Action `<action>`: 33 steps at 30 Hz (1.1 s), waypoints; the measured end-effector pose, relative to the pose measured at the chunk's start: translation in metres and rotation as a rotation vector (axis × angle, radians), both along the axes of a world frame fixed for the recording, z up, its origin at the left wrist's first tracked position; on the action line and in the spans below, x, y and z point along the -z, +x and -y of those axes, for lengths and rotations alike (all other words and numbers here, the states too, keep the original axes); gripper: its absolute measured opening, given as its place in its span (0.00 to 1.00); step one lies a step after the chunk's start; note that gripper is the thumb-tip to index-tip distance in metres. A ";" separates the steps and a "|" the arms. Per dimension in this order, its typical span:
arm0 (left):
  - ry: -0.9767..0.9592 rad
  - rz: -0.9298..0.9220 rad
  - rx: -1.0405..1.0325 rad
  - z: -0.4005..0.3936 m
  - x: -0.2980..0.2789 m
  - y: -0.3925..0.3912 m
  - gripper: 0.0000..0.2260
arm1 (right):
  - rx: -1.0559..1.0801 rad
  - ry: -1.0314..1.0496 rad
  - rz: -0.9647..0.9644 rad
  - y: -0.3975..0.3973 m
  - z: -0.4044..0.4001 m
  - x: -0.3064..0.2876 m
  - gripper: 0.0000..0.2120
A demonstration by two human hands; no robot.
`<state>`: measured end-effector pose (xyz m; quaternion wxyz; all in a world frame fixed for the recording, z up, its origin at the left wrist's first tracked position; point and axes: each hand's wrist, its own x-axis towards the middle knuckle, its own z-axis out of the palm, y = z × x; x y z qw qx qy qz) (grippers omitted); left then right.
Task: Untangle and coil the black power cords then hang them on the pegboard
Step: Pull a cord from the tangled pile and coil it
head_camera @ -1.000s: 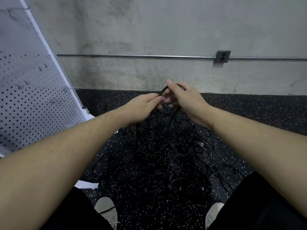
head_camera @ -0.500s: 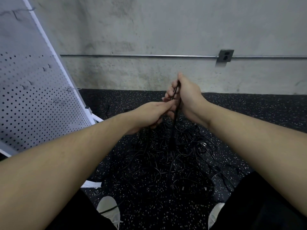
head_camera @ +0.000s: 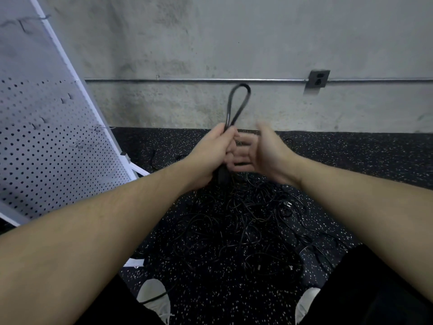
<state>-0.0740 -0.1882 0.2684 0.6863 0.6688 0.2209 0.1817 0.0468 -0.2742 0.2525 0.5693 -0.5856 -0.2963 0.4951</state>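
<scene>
Black cord loop (head_camera: 236, 104): upright above the left hand (head_camera: 212, 153), which grips it.
Right hand (head_camera: 262, 152): beside it, blurred, fingers loosely spread.
Tangle (head_camera: 236, 228): on floor, mostly unsorted.
Pegboard (head_camera: 46, 146): nothing hung yet.

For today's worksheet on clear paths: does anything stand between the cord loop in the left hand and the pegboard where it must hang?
Nothing visible does. The left hand holds the cord loop up, with open space across to the pegboard.

Rough concrete wall (head_camera: 234, 43); speckled rubber floor (head_camera: 351, 160).
</scene>
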 end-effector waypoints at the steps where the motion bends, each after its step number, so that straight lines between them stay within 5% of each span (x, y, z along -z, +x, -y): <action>1: -0.059 0.040 -0.037 -0.001 -0.004 0.003 0.09 | -0.090 -0.051 0.061 -0.001 0.001 0.004 0.27; 7: -0.270 0.161 -0.187 -0.002 -0.012 0.005 0.09 | -0.581 -0.309 0.333 -0.010 0.009 0.014 0.12; 12: -0.160 0.121 -0.362 -0.027 -0.004 0.001 0.09 | -0.502 -0.209 0.204 -0.009 0.010 -0.001 0.14; 17: -0.115 0.066 -0.585 -0.052 0.003 -0.004 0.09 | -0.577 -0.428 0.660 0.005 0.026 -0.004 0.23; 20: -0.099 -0.037 -0.665 -0.066 0.009 -0.010 0.09 | -0.501 -0.401 0.622 0.014 0.032 -0.003 0.20; 25: -0.117 -0.272 -0.537 -0.066 0.018 -0.014 0.20 | -0.070 -0.111 0.439 0.013 0.015 -0.007 0.16; 31: -0.004 -0.336 -0.182 -0.036 0.010 -0.014 0.51 | 0.001 -0.059 0.566 0.002 0.003 -0.012 0.16; 33: 0.113 -0.365 -0.108 -0.032 0.009 -0.014 0.42 | -0.011 -0.074 0.599 0.003 0.004 -0.010 0.16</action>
